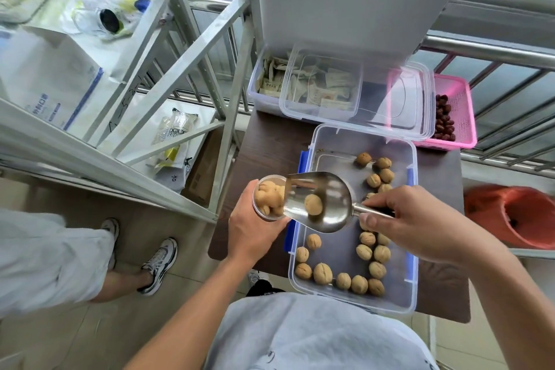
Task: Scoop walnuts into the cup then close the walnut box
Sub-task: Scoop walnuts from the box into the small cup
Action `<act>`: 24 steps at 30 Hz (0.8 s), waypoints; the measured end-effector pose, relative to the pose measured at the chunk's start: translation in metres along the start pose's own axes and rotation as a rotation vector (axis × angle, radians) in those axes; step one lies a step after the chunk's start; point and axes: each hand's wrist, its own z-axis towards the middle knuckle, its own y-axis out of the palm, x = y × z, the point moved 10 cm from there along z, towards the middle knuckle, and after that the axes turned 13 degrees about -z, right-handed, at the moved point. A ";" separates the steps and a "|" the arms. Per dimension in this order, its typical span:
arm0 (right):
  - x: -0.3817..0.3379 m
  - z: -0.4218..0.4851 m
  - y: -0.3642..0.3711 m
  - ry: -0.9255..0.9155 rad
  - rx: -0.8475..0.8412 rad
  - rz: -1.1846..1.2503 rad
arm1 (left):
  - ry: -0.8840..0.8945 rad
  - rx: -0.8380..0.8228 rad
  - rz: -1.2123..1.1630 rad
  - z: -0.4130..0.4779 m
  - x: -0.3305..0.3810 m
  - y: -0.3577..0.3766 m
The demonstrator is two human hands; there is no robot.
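A clear walnut box point(342, 141) with blue clips stands open on the dark table, several walnuts point(363, 249) scattered inside. My left hand point(252, 228) grips a clear plastic cup point(264, 186) holding several walnuts, just left of the box. My right hand point(420, 225) holds the handle of a metal scoop point(330, 189). The scoop's mouth tilts against the cup's rim, and one walnut point(313, 204) lies in the scoop. A clear lid point(399, 99) leans behind the box.
Behind the walnut box sit a clear tub of sachets point(318, 84) and a pink basket point(459, 111) with red dates. A metal shelf frame point(180, 69) stands to the left. Another person's legs and shoes point(156, 264) are on the floor at left. An orange bag point(516, 213) lies at right.
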 end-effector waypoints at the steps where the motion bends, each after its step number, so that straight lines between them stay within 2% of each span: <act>1: -0.002 -0.001 -0.003 0.004 -0.002 -0.013 | 0.012 -0.001 -0.003 0.000 0.002 0.000; 6: 0.000 -0.008 -0.014 0.019 0.012 -0.024 | 0.018 0.010 -0.003 0.004 0.002 -0.004; 11: 0.026 -0.010 -0.024 0.035 0.110 0.187 | -0.045 0.025 0.019 0.007 -0.015 -0.006; 16: 0.073 -0.005 -0.008 0.155 0.166 0.279 | -0.082 0.058 0.001 0.009 -0.017 -0.006; 18: 0.088 -0.004 0.005 0.226 0.154 0.271 | -0.120 0.131 -0.035 0.010 -0.018 -0.012; 24: 0.121 -0.003 0.050 0.405 0.031 0.271 | -0.131 0.156 -0.019 0.016 -0.014 -0.009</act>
